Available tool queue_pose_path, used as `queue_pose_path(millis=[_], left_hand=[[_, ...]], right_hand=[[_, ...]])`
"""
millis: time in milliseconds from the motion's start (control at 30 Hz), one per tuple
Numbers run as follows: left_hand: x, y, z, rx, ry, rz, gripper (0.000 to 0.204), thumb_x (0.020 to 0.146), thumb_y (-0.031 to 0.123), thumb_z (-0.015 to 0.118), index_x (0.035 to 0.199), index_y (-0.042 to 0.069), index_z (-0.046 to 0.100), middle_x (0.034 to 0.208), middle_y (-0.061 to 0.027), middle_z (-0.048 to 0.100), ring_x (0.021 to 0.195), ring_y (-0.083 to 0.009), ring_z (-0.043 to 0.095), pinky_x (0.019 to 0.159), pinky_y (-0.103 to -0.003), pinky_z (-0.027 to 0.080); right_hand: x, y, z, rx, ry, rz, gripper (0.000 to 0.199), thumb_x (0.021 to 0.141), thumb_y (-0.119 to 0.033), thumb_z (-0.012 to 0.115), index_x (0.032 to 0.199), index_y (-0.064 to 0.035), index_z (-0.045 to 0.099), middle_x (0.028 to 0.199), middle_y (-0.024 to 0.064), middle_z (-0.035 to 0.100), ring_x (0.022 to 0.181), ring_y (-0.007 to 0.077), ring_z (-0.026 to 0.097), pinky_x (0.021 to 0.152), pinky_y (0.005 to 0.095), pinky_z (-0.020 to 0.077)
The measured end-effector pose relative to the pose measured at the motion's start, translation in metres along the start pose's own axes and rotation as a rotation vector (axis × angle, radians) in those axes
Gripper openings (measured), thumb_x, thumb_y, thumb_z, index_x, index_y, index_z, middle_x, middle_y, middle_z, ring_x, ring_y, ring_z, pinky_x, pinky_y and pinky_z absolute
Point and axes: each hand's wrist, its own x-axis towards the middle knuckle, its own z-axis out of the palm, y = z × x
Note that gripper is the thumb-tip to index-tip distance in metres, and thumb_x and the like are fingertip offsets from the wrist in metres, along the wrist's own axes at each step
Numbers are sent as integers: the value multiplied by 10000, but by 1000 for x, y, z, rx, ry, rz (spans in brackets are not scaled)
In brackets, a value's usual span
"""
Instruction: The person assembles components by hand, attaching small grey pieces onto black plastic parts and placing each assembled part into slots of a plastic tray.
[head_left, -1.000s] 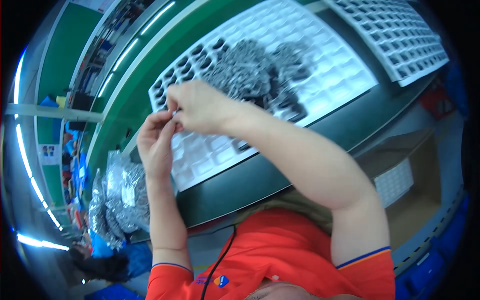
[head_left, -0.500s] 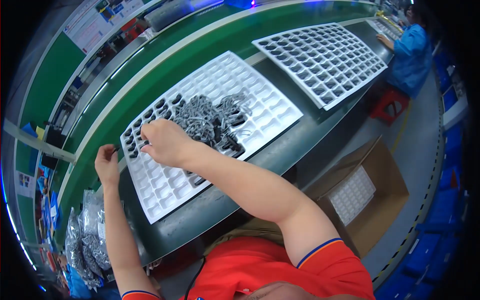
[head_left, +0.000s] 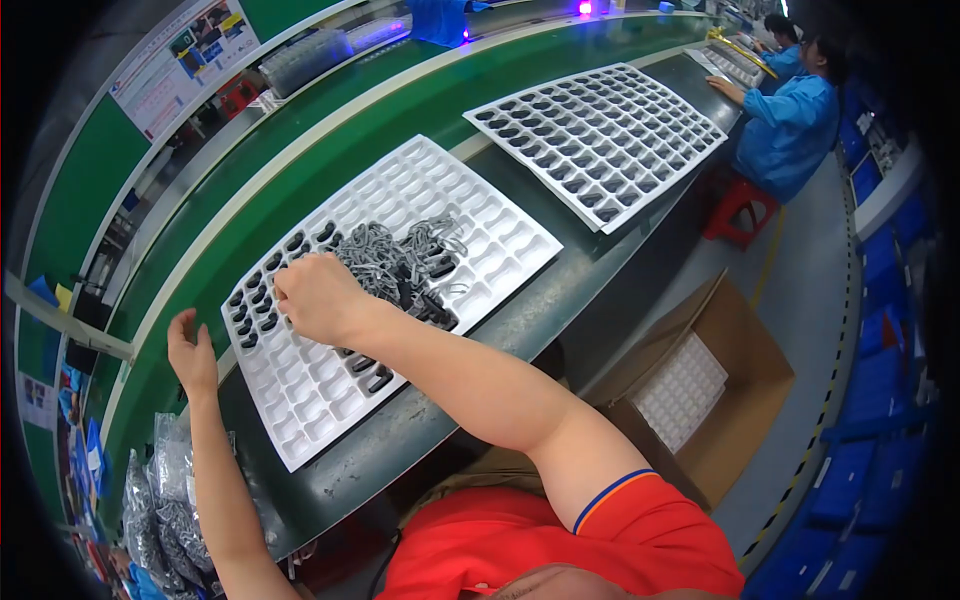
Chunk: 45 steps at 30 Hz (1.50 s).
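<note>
A white moulded tray (head_left: 318,408) with rows of shaped pockets lies aslant on the dark green bench in front of me. Small black parts (head_left: 238,318) fill several pockets along its left side. A tangled heap of grey cables with black ends (head_left: 375,255) rests on its middle. My right hand (head_left: 322,300) is over the tray beside the heap, its fingers curled and pressed together; what they hold, if anything, is hidden. Off the tray's left edge, my left hand (head_left: 190,355) is raised with thumb and fingers apart, and nothing shows in it.
A second white tray (head_left: 600,135) holding black parts lies further right. Clear plastic bags of grey cables (head_left: 165,500) are at the lower left. A cardboard box (head_left: 745,400) with white trays inside stands at right. Co-workers in blue (head_left: 790,130) sit near a red stool (head_left: 740,212).
The small black part at my left fingertips no longer shows there, and those fingers have spread. My right hand stays curled by the heap. The whole view has shifted slightly.
</note>
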Motion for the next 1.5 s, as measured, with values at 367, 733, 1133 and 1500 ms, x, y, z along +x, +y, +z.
queue_pose_path(millis=[367, 733, 1133, 1500], left_hand=[[-112, 360, -38, -318, -521, 1133, 247, 754, 26, 720, 981, 119, 696, 1035, -131, 685, 853, -314, 680, 684, -414, 567], [-126, 388, -13, -790, -884, 947, 514, 659, 202, 737, 1170, 160, 766, 1079, -129, 654, 883, -269, 631, 714, -399, 540], [-99, 304, -7, 51, -423, 863, 266, 810, -112, 623, 999, 68, 673, 932, -127, 680, 823, -284, 658, 761, -384, 551], [-28, 95, 53, 291, -390, 288, 202, 819, -52, 658, 1016, -9, 661, 964, -136, 662, 783, -247, 633, 720, -355, 511]], right_hand=[[-3, -1, 7, -549, -157, -68, 157, 824, -150, 655, 902, -104, 783, 987, 90, 718, 1095, 292, 601, 961, 479, 409], [-6, 8, 7, -499, -241, -32, 138, 793, -112, 659, 857, -101, 781, 949, 108, 723, 1048, 306, 639, 953, 481, 406], [-2, 5, -14, -217, -188, -52, 102, 747, -65, 659, 795, -92, 745, 813, 140, 709, 907, 331, 692, 877, 488, 475], [2, 15, -1, 6, 226, -22, 118, 732, 45, 635, 817, -1, 702, 887, 209, 677, 889, 399, 667, 795, 474, 533]])
